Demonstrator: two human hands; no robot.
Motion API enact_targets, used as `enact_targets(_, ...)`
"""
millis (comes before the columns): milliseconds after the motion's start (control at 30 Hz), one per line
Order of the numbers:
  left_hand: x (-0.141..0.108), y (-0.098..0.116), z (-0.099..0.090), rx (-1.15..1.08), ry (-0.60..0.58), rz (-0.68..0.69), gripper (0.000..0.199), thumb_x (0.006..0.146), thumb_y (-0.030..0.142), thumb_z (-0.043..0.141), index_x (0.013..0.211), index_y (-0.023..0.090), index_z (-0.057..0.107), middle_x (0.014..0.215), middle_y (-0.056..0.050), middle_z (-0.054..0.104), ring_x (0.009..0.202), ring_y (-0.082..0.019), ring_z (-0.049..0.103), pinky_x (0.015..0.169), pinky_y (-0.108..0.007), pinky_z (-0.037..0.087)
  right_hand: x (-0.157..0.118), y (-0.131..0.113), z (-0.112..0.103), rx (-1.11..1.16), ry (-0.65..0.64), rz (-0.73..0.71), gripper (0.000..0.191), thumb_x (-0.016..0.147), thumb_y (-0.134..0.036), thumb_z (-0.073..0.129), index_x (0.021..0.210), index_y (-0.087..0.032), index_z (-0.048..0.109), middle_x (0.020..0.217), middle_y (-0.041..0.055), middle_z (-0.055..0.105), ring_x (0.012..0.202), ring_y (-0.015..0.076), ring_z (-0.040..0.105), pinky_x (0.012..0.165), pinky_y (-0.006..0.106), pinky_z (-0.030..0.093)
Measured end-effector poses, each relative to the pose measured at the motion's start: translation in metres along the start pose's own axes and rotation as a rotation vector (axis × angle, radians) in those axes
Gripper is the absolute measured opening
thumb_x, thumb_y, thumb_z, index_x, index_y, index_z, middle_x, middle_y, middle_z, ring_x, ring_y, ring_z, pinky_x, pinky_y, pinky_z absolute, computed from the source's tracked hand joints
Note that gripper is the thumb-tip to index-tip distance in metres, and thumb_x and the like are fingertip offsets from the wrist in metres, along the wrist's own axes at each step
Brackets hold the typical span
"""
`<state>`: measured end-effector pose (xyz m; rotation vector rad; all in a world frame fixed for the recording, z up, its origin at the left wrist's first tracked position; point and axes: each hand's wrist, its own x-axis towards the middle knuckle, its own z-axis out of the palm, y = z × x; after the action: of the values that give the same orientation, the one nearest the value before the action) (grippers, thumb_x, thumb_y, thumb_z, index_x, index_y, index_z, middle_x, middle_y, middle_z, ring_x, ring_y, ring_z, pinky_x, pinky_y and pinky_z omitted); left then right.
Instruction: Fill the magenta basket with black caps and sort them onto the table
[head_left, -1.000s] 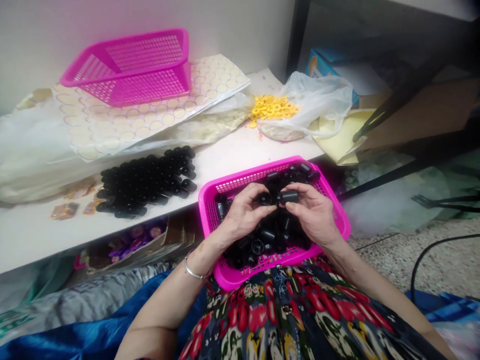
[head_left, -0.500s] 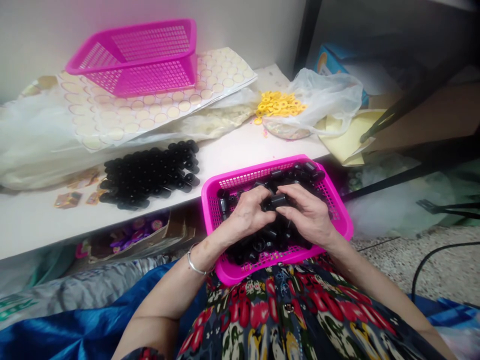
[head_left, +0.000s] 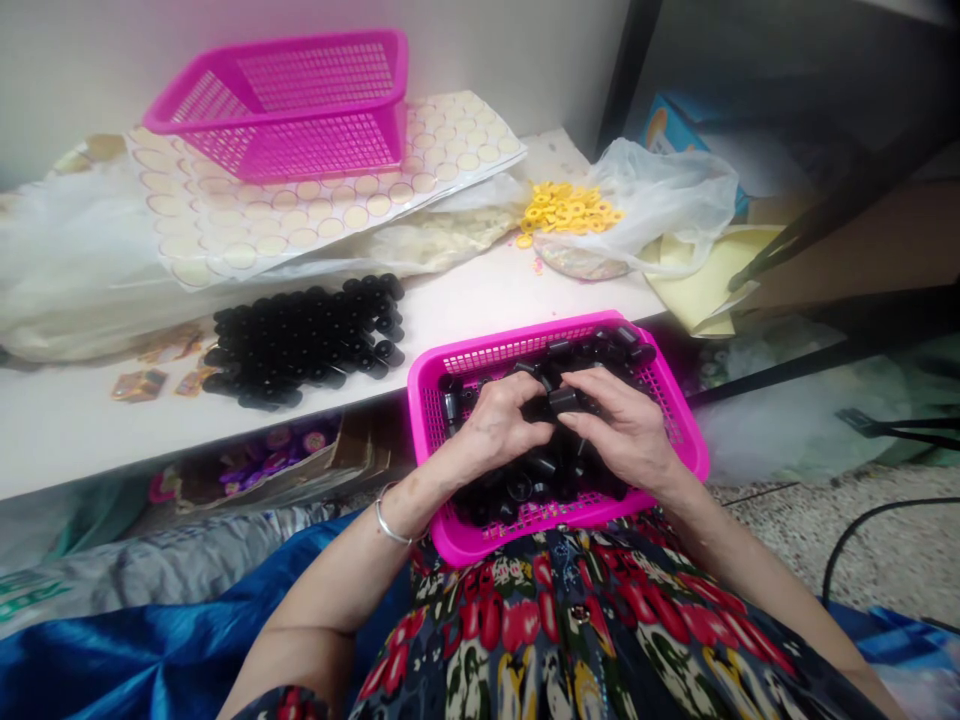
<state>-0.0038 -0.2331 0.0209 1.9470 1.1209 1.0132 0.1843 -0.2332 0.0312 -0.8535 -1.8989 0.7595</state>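
Over the pink basket [head_left: 559,325] on the lap, both my hands are close together. My right hand [head_left: 626,425] pinches a short black plastic cylinder [head_left: 564,400] between thumb and fingers. My left hand [head_left: 499,430], with a bangle at its wrist, is curled around a dark piece at the cylinder's left end. Whether that piece is separate or part of the cylinder, I cannot tell. Loose black cylindrical parts [head_left: 541,465] lie under and around the hands in the basket, and the palms hide some of them.
Black cylinders [head_left: 307,335] stand packed in rows on the white table [head_left: 457,290]. Behind are a second pink basket [head_left: 315,150], a sheet of round stickers [head_left: 450,150], yellow rings [head_left: 570,208] and a clear plastic bag [head_left: 675,190]. A carton [head_left: 330,470] sits below the table.
The view has shifted slightly, so the table things sit a little farther right. My hands keep nearly the same hold; the right fingertips and the black cylinder have moved slightly right.
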Motion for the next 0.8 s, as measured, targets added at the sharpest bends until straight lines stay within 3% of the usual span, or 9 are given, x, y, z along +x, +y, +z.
enact_targets(233,-0.002,-0.004,-0.002,-0.050,0.005,0.029,0.025,0.067,0.011,0.070,0.092,0.015,0.069,0.085,-0.002,0.064,0.075,-0.016,0.058,0.067,-0.027,0.044,0.000,0.006,0.005,-0.028,-0.010,-0.036,0.036,0.084,-0.022,0.066,0.119,-0.028,0.065,0.102,0.0054,0.068,0.094,0.0211,0.065,0.083,0.039,0.056)
enact_targets(333,-0.002,-0.005,-0.001,-0.089,0.020,0.018,0.028,0.069,0.017,0.074,0.097,0.015,0.070,0.086,-0.004,0.066,0.077,-0.017,0.060,0.070,-0.029,0.046,-0.004,0.011,0.009,-0.096,-0.107,-0.059,0.040,0.087,-0.028,0.062,0.127,-0.027,0.060,0.117,0.0079,0.066,0.107,0.0236,0.063,0.095,0.041,0.053)
enact_targets(433,-0.003,-0.004,0.003,-0.130,0.079,-0.034,0.029,0.067,0.014,0.076,0.095,0.015,0.070,0.088,-0.004,0.067,0.081,-0.018,0.061,0.076,-0.030,0.048,-0.010,0.013,0.017,-0.190,-0.255,-0.060,0.073,0.086,-0.047,0.060,0.149,-0.020,0.034,0.146,0.0171,0.044,0.134,0.0314,0.044,0.108,0.050,0.042)
enact_targets(500,-0.004,-0.002,0.005,-0.137,0.113,-0.043,0.030,0.065,0.009,0.074,0.095,0.016,0.070,0.091,-0.004,0.067,0.084,-0.019,0.062,0.080,-0.031,0.049,-0.013,0.012,0.021,-0.248,-0.335,-0.076,0.095,0.083,-0.059,0.058,0.154,-0.017,0.012,0.155,0.0213,0.026,0.144,0.0346,0.026,0.112,0.055,0.034)
enact_targets(567,-0.005,0.001,0.003,-0.133,0.159,-0.020,0.030,0.066,0.010,0.075,0.094,0.017,0.070,0.092,-0.004,0.066,0.086,-0.019,0.061,0.081,-0.032,0.049,-0.012,0.011,0.022,-0.276,-0.380,-0.095,0.100,0.082,-0.063,0.055,0.155,-0.020,0.002,0.159,0.0195,0.018,0.146,0.0339,0.017,0.115,0.057,0.029)
enact_targets(667,-0.011,0.003,-0.011,-0.056,0.365,-0.006,0.028,0.063,0.023,0.083,0.087,0.018,0.071,0.094,-0.004,0.064,0.088,-0.018,0.060,0.080,-0.031,0.049,-0.002,0.011,0.014,-0.257,-0.311,-0.032,0.085,0.087,-0.059,0.051,0.154,-0.025,0.011,0.158,0.0140,0.022,0.146,0.0310,0.021,0.115,0.054,0.030)
enact_targets(800,-0.034,-0.021,-0.044,0.106,0.845,-0.180,0.029,0.063,0.033,0.083,0.085,0.019,0.071,0.089,-0.002,0.063,0.083,-0.016,0.058,0.076,-0.029,0.048,0.006,0.021,-0.006,-0.268,-0.060,0.099,0.048,0.089,-0.044,0.057,0.130,-0.021,0.054,0.140,0.0149,0.048,0.130,0.0303,0.047,0.106,0.051,0.043)
